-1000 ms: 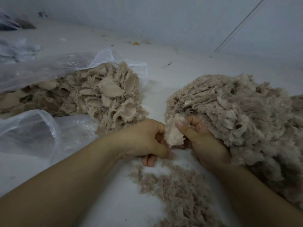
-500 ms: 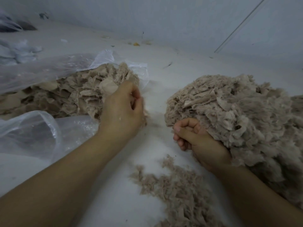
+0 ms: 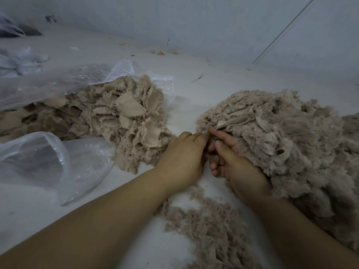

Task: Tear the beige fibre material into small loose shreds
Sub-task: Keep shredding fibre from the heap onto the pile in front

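Left pile point(image 3: 124, 121): beige fibre material, matt, with flat smooth pieces like thin cloth pads among fuzzy torn edges.
Right pile point(image 3: 281, 136): the same beige fibre, matt, fluffy and rough, with some ribbed strips on top.
Loose shreds point(image 3: 211, 226): small fuzzy tufts of beige fibre, matt and woolly.
Plastic bag point(image 3: 58, 162): thin clear plastic film, glossy, wrinkled, with bright reflections on the folds.
Floor point(image 3: 194, 78): pale hard surface, matt, smooth but dusty, with small bits of dirt.
Wall point(image 3: 194, 26): pale painted surface, matt and even.
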Available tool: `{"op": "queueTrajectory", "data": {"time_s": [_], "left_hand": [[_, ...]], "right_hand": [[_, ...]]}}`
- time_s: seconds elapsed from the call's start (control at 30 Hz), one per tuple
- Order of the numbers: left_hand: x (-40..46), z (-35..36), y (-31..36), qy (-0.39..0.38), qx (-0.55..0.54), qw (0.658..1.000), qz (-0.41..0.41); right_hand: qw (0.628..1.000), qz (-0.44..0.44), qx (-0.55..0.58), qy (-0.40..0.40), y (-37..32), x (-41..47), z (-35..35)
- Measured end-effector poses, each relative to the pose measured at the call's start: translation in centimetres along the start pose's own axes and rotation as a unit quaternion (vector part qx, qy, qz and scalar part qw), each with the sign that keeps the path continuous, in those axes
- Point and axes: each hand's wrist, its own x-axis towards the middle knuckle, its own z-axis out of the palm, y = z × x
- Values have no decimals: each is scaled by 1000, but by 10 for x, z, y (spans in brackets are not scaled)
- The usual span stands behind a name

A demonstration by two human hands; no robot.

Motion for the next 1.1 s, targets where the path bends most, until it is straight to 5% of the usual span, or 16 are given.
{"op": "queueTrajectory", "data": {"time_s": [0.27, 0.47, 0.57, 0.7, 0.87, 1.0, 1.1], "left_hand": [[-2, 2, -9, 23, 47, 996, 67], [-18, -12, -15, 65, -244, 967, -26], [-16, -15, -16, 84, -297, 948, -73], [-15, -10, -14, 48, -273, 959, -58], [-15, -9, -4, -8, -363, 931, -40], [-18, -15, 5, -52, -453, 889, -36], [-19, -24, -4, -91, -408, 906, -67]], "right_hand": [[999, 34, 9, -1, -1, 1, 1], [994, 103, 22, 33, -2, 2, 0], [994, 105, 9, 32, -4, 2, 1], [997, 69, -18, 30, -5, -1, 2], [999, 27, -31, -17, -5, -3, 2], [995, 86, -55, -21, -2, 3, 2], [991, 117, -62, 24, 1, 7, 0]]}}
